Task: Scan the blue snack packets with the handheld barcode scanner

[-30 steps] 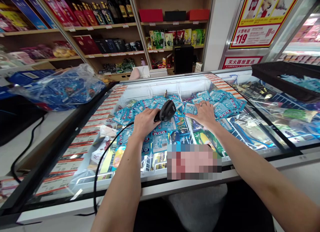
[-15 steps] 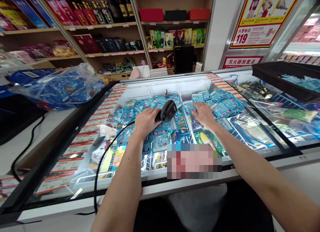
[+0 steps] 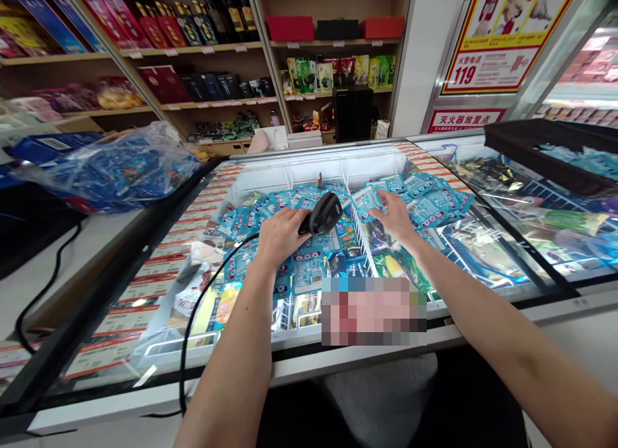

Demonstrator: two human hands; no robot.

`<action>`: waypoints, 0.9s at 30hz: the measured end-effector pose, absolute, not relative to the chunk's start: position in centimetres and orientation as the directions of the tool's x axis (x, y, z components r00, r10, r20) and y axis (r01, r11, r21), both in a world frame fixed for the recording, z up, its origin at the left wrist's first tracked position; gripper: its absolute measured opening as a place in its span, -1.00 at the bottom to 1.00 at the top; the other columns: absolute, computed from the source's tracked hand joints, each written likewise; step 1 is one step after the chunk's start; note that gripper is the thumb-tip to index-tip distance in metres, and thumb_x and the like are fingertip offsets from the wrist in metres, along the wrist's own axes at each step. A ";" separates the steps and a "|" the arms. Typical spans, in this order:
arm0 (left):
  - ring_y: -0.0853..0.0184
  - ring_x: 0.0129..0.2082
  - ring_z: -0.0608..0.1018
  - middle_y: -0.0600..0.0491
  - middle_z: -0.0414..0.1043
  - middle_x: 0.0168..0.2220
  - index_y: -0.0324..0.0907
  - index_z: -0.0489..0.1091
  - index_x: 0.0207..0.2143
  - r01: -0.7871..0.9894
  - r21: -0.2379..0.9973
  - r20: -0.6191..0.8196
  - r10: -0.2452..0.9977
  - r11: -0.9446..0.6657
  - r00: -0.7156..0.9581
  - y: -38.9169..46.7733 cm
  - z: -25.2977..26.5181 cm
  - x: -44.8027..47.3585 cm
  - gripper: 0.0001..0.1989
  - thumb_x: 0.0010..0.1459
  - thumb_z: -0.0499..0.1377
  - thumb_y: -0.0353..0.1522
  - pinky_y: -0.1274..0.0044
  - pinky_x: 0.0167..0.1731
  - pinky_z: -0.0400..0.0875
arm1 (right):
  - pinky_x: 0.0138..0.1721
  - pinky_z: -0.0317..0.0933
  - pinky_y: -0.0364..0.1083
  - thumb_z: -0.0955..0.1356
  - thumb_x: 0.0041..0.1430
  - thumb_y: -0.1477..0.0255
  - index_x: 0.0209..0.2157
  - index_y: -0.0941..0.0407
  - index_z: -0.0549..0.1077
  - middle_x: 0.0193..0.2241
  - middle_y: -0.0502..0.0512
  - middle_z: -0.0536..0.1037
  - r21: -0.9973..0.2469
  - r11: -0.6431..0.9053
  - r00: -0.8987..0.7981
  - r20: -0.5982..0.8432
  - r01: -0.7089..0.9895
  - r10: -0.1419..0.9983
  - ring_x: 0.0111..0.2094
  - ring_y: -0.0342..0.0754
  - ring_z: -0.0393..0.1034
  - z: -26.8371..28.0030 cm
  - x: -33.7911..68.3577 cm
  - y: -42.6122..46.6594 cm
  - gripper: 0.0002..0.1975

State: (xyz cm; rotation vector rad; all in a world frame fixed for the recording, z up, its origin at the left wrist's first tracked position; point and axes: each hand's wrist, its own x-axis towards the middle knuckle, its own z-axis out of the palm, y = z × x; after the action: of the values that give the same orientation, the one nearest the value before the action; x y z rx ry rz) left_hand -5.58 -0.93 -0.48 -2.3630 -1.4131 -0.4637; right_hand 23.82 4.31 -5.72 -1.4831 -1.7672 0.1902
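My left hand [image 3: 282,237] is wrapped round the handle of a black corded barcode scanner [image 3: 326,214], its head tilted up and to the right. My right hand [image 3: 394,215] pinches the edge of a light blue packet [image 3: 365,201] between thumb and fingers, above the right part of the freezer. Many like blue packets lie about both hands: a heap [image 3: 437,200] to the right of my right hand, and more [image 3: 309,271] below the scanner. A white wire divider [image 3: 363,245] stands between the two groups.
The chest freezer's front rim [image 3: 357,356] runs before me. Orange-and-white price labels [image 3: 140,293] line its left glass. A clear bag of blue packets [image 3: 130,168] sits at left, a black tray [image 3: 526,145] at right. The scanner's cord [image 3: 186,345] hangs beside my left forearm.
My right hand has taken hold of the blue packet under its fingers, and the packet has tilted up slightly. The left hand and scanner have hardly moved.
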 end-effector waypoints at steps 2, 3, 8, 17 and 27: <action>0.15 -0.12 0.48 -0.04 0.51 -0.20 -0.12 0.36 -0.03 0.879 -0.128 0.450 0.762 -0.460 0.465 -1.0 -0.3 -5.5 -0.64 0.12 0.12 -0.23 0.42 -0.24 0.34 | -0.06 0.25 0.02 0.33 0.11 0.32 0.04 0.20 0.38 -0.10 0.24 0.48 -0.652 0.331 0.054 0.496 0.682 0.867 -0.11 0.05 0.37 -5.9 24.2 4.8 -0.53; 0.16 -0.12 0.49 -0.04 0.51 -0.20 -0.12 0.36 -0.03 0.873 -0.130 0.449 0.758 -0.469 0.474 -1.1 -0.2 -5.4 -0.65 0.13 0.10 -0.22 0.42 -0.25 0.34 | -0.08 0.26 0.02 0.32 0.10 0.33 0.02 0.19 0.40 -0.10 0.23 0.49 -0.682 0.342 0.074 0.502 0.647 0.861 -0.12 0.04 0.38 -6.0 24.4 5.1 -0.56; 0.17 -0.14 0.50 -0.02 0.52 -0.20 -0.13 0.37 -0.05 0.854 -0.145 0.428 0.747 -0.499 0.509 -1.2 0.0 -5.0 -0.66 0.15 0.08 -0.23 0.43 -0.27 0.34 | -0.22 0.31 -0.03 0.28 0.10 0.31 -0.04 0.12 0.45 -0.14 0.13 0.54 -0.748 0.394 0.137 0.536 0.534 0.833 -0.24 -0.02 0.39 -6.3 24.9 5.6 -0.61; 0.17 -0.11 0.50 -0.04 0.51 -0.18 -0.12 0.37 -0.03 0.833 -0.118 0.381 0.750 -0.541 0.541 -1.1 -0.2 -4.6 -0.65 0.15 0.08 -0.22 0.43 -0.24 0.35 | -0.31 0.28 -0.06 0.24 0.14 0.26 0.00 0.11 0.42 -0.23 0.10 0.51 -0.727 0.395 0.114 0.541 0.561 0.833 -0.44 -0.11 0.27 -5.3 24.6 4.5 -0.58; 0.17 -0.13 0.51 -0.04 0.51 -0.20 -0.14 0.38 -0.04 0.820 -0.128 0.370 0.740 -0.558 0.561 -1.1 -0.3 -4.4 -0.65 0.14 0.09 -0.23 0.44 -0.28 0.36 | -0.37 0.25 -0.07 0.27 0.13 0.22 -0.03 0.09 0.44 -0.44 0.02 0.45 -0.742 0.366 0.147 0.525 0.562 0.838 -0.51 -0.11 0.22 -6.0 24.9 5.2 -0.58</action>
State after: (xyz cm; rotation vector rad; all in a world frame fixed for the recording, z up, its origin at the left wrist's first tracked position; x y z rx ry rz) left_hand -4.40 -1.10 -0.25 -2.5124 -1.2898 -0.3974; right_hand 24.94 5.24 -5.98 -1.3101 -1.5306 0.3160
